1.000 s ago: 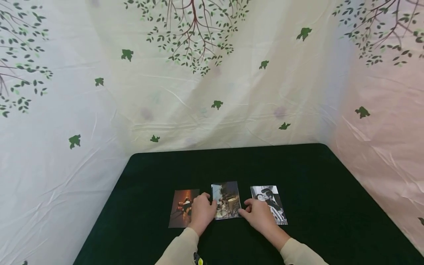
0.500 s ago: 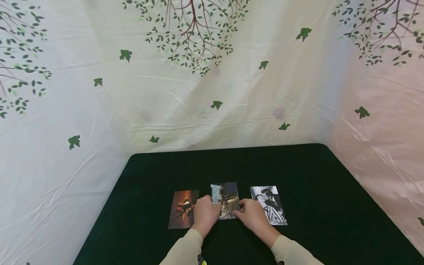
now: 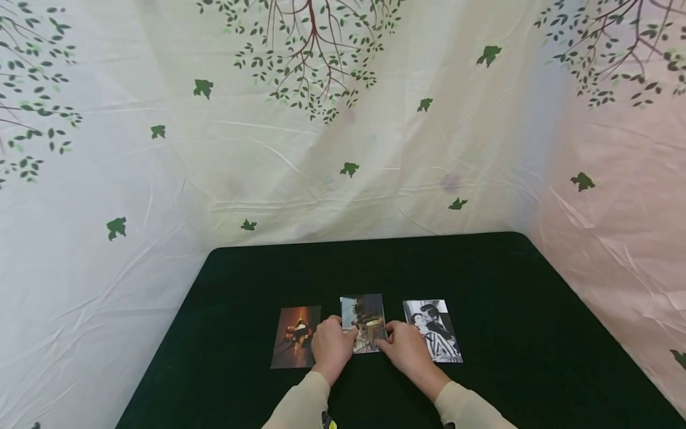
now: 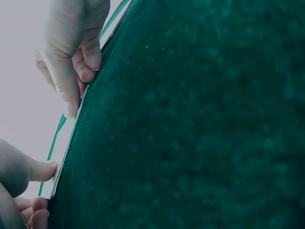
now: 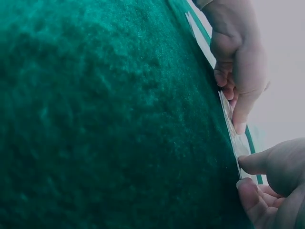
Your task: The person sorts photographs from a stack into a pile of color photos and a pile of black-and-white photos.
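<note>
In the head view, three picture cards lie in a row on a dark green table. The middle picture card (image 3: 368, 310), showing an outdoor scene, is between my two hands. My left hand (image 3: 332, 348) pinches its left edge, thumb on top; my right hand (image 3: 408, 350) does the same at the lower right edge. Both wrist views show thumbs on the face of this card (image 5: 241, 144) and fingers curled at its side; its edge looks doubled, like stacked cards. The left hand overlaps the orange-brown card (image 3: 292, 342), and the right overlaps the black-and-white card (image 3: 442, 333).
Green cloth covers the table (image 3: 241, 286), which has rounded far corners. A pale fabric backdrop (image 3: 300, 179) printed with branches and leaves hangs behind and on both sides.
Both hands have moved inward to the middle card, and their thumbs now lie on it. The card's layers look better aligned than a second ago. The outer cards stay in place.
</note>
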The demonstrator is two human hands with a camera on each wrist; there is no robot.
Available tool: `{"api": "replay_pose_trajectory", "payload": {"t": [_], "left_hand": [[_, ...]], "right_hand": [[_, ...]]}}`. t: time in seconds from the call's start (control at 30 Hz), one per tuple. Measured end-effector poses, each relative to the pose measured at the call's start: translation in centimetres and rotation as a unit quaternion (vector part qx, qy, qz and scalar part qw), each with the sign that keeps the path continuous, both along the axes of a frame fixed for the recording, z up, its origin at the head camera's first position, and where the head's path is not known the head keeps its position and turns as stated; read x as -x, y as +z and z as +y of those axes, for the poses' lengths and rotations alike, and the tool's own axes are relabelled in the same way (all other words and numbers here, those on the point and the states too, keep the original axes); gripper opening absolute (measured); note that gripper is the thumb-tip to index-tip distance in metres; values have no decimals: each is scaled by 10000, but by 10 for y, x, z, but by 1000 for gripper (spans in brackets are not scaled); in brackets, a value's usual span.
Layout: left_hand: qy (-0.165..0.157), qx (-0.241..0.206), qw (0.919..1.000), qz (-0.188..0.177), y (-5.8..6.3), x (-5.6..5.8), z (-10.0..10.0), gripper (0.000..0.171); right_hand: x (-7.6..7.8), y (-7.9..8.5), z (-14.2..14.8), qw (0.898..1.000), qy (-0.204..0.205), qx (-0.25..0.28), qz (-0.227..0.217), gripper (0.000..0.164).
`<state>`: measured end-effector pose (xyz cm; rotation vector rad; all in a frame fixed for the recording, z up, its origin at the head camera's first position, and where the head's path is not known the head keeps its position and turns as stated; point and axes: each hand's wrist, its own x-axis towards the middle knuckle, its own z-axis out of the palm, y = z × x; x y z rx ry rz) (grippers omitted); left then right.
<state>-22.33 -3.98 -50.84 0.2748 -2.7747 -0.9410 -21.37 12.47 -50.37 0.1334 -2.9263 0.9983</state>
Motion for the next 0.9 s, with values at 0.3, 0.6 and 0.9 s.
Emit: {"api": "replay_pose_trajectory", "payload": {"t": [0.3,0.6,0.9], "left_hand": [[361,-386,9986,-41,0,1,1,37],[642,-651,9958,-51,-5,1,0,28],[660,-817,9944,-79,-2,-1,-1,27]], "right_hand": [[0,-7,-2,9994,-147,-182,260,35],[-3,-8,-2,9995,-117,-177,239,36],[-4,-6,-3,9993,-197,-227,235,36]]}}
